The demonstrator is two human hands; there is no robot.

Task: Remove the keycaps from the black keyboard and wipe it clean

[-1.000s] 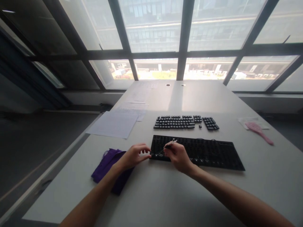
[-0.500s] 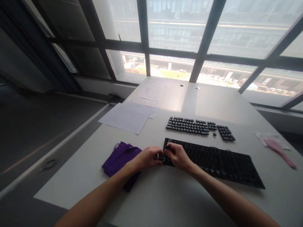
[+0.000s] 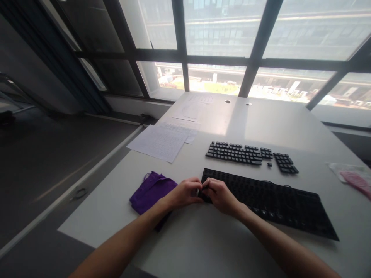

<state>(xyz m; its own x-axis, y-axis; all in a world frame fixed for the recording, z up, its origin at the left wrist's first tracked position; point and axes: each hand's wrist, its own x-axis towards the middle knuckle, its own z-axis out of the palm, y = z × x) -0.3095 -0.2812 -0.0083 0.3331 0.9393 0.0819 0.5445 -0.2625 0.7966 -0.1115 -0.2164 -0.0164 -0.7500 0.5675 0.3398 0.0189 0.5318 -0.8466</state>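
A black keyboard (image 3: 266, 197) with its keycaps off lies at a slant on the white desk. My left hand (image 3: 187, 192) is curled at its left end, thumb and fingers bent in; what they grip there is hidden. Against those fingertips, my right hand (image 3: 220, 195) is closed in a pinch over the keyboard's left end. Its fingers cover nearly all of a wire keycap puller, and a small dark bit shows at the tips. Behind the keyboard, black keycaps (image 3: 233, 153) lie in keyboard order. One loose keycap (image 3: 269, 164) sits apart from the blocks.
A purple cloth pouch (image 3: 152, 191) lies left of my hands, partly under my left forearm. Printed papers (image 3: 159, 143) are spread at the desk's left edge. A pink brush-like item (image 3: 358, 181) rests on clear plastic at the right. Windows stand behind the desk (image 3: 214, 121).
My view has shifted slightly. The puller's thin wires stood up above my right fingers before and no longer show. My right fingertips have come in against my left fingers.
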